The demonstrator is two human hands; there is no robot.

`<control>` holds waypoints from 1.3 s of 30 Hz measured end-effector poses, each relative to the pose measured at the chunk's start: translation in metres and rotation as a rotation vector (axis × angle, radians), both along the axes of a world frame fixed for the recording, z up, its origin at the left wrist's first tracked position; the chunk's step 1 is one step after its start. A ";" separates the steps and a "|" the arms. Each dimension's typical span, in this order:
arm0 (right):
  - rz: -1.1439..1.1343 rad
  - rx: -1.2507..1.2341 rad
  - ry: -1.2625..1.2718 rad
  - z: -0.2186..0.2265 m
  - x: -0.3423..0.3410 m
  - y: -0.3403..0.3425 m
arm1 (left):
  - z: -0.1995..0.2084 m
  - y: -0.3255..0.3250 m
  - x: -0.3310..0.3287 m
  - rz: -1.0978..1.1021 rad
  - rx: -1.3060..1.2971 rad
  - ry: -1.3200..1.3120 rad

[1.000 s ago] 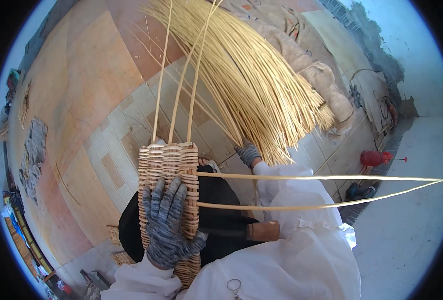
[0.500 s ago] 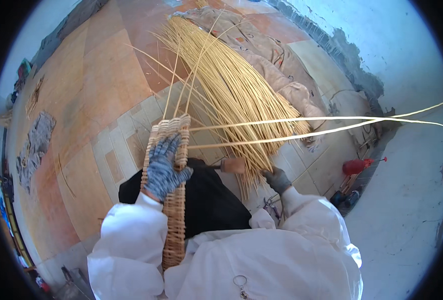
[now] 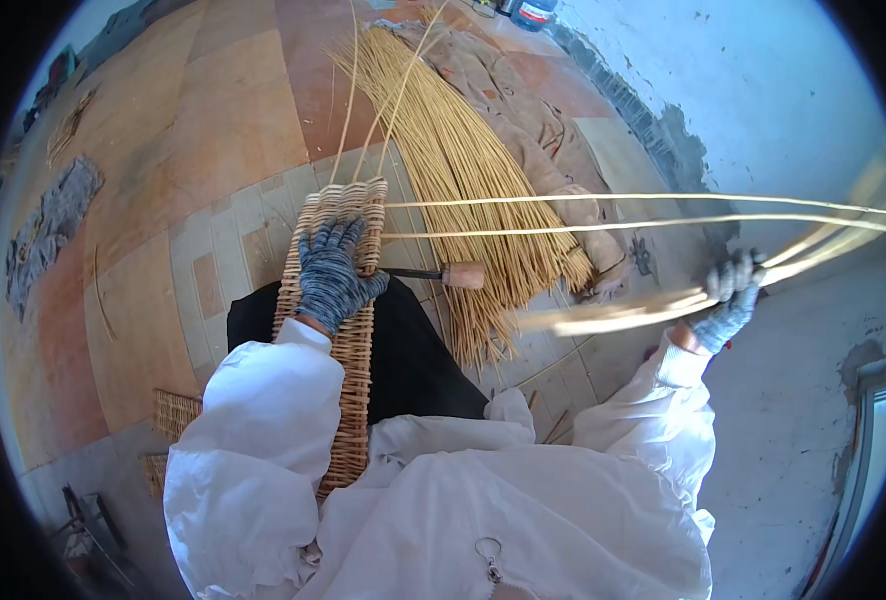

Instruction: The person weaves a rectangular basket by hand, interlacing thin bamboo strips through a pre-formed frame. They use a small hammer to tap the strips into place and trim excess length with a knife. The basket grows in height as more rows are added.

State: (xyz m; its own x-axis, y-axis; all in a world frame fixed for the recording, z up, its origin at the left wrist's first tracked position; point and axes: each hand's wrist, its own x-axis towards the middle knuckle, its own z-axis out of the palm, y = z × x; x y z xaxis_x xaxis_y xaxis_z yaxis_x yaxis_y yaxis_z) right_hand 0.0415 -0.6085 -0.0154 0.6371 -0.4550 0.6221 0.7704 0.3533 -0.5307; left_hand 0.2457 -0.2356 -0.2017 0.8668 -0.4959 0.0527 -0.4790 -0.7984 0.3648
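A long, narrow woven wicker piece lies over my lap, its far end pointing away from me. My left hand, in a grey striped glove, rests on that far end with the thumb over the right edge, gripping it. A tool with a wooden handle and dark shaft sticks out of the weave's right side. Two long rods reach right from the weave; others rise from its end. Out to the right, my gloved right hand is closed around several wicker rods, blurred by motion.
Beyond my knees a big heap of wicker rods lies on the tiled floor beside a brown cloth. A wall runs along the right. Woven pieces lie left of me, and a grey rag farther off.
My right hand has risen from the near end of the heap and swung right, bringing several rods with it. My left hand keeps its place on the weave. The view has shifted slightly.
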 end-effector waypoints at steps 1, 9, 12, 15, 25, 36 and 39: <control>0.084 -0.131 -0.073 0.036 0.013 0.027 | -0.007 -0.006 -0.001 -0.011 -0.063 0.038; 0.396 -0.275 -0.195 0.053 0.126 0.204 | 0.034 0.049 0.016 0.134 -1.795 1.004; 0.449 -0.267 0.221 -0.008 0.157 0.255 | 0.024 0.086 0.031 -0.117 -1.053 0.724; 0.524 -0.666 0.484 -0.069 0.199 0.259 | 0.040 0.036 0.013 -0.479 -1.019 0.399; 0.656 -1.233 0.849 -0.026 0.272 0.229 | 0.083 0.026 -0.017 0.015 -1.513 1.003; 0.221 -0.671 0.884 -0.091 0.041 0.115 | 0.032 0.022 0.009 0.059 -0.903 0.723; 0.339 -0.305 1.016 -0.102 0.033 0.093 | 0.026 0.024 0.011 -0.084 -0.954 0.779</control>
State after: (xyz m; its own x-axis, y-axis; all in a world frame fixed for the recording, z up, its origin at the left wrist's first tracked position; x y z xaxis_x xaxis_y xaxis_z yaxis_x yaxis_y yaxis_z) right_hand 0.0750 -0.5158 -0.1172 0.9759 -0.0779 -0.2038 -0.1837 0.2107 -0.9601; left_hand 0.2566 -0.2118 -0.1756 0.7960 -0.5982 -0.0922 0.0902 -0.0333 0.9954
